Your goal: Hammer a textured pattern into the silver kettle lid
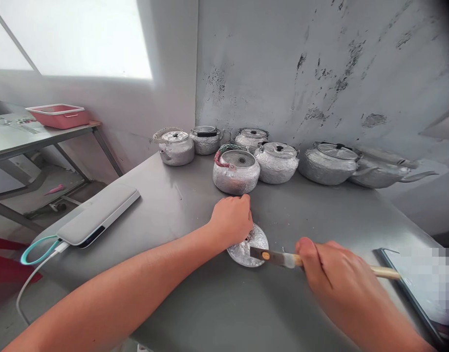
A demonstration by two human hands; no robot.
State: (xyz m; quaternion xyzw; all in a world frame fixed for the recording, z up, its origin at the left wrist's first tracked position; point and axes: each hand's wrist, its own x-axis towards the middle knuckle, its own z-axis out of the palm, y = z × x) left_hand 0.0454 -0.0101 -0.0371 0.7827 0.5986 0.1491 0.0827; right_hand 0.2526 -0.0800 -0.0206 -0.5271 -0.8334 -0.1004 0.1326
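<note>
A round silver kettle lid (259,238) with a hammered surface and a dark spot near its middle lies on the grey table. My left hand (231,220) is closed over the lid's far left part, gripping it; the fingertips are hidden. The fingers of my right hand (330,269) wrap round the wooden handle of a hammer (279,257). Its metal head hangs over the lid's right side; I cannot tell whether they touch. Just beyond my left hand stands a lidless silver kettle (236,178) with a red and green wrapped handle.
Several silver kettles (277,168) line the table's back along the wall. A grey power bank (99,215) with a cable lies at left. A phone (411,283) rests at right, near my right forearm. A pink basket (61,117) sits on another table at far left.
</note>
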